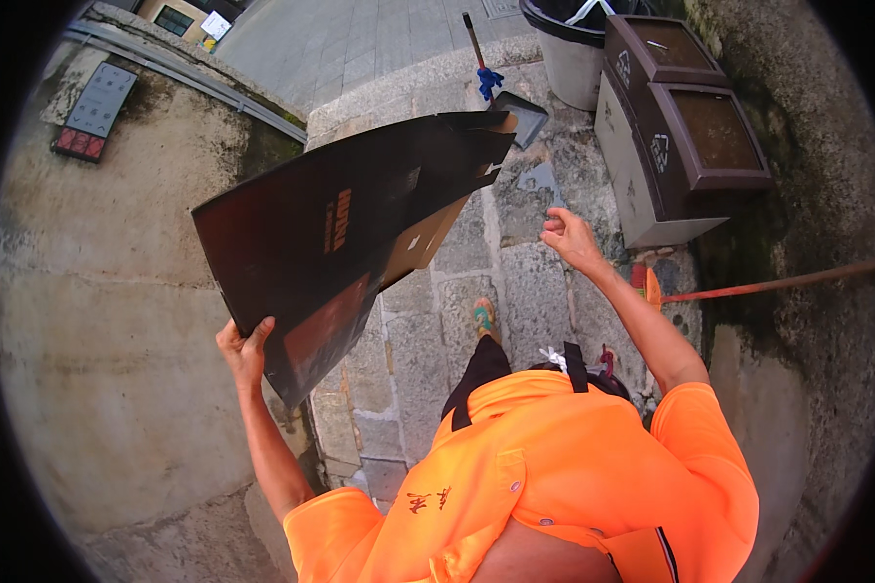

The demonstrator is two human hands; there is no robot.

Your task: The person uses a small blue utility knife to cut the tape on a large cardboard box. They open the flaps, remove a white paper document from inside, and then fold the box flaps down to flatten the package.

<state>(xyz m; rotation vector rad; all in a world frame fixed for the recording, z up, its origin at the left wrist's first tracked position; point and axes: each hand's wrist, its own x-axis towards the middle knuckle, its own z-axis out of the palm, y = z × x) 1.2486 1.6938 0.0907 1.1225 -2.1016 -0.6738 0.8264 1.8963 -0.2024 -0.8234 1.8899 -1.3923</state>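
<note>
A large, flattened black cardboard box with orange print slants in front of me, its far end raised to the right. My left hand grips its near left edge, thumb on the face and fingers behind. Beyond the box's far right corner, my right hand is stretched out with its fingers curled in a pinch. A flat grey piece shows just past those fingertips; whether they hold it, I cannot make out. A dustpan with blue cloth tied on its upright handle stands behind the box.
On the right stands a brown-and-grey double recycling bin, beside a round grey bin lined with a black bag. An orange broom with a long red handle lies near my right forearm. A stained wall borders the stone paving on the left.
</note>
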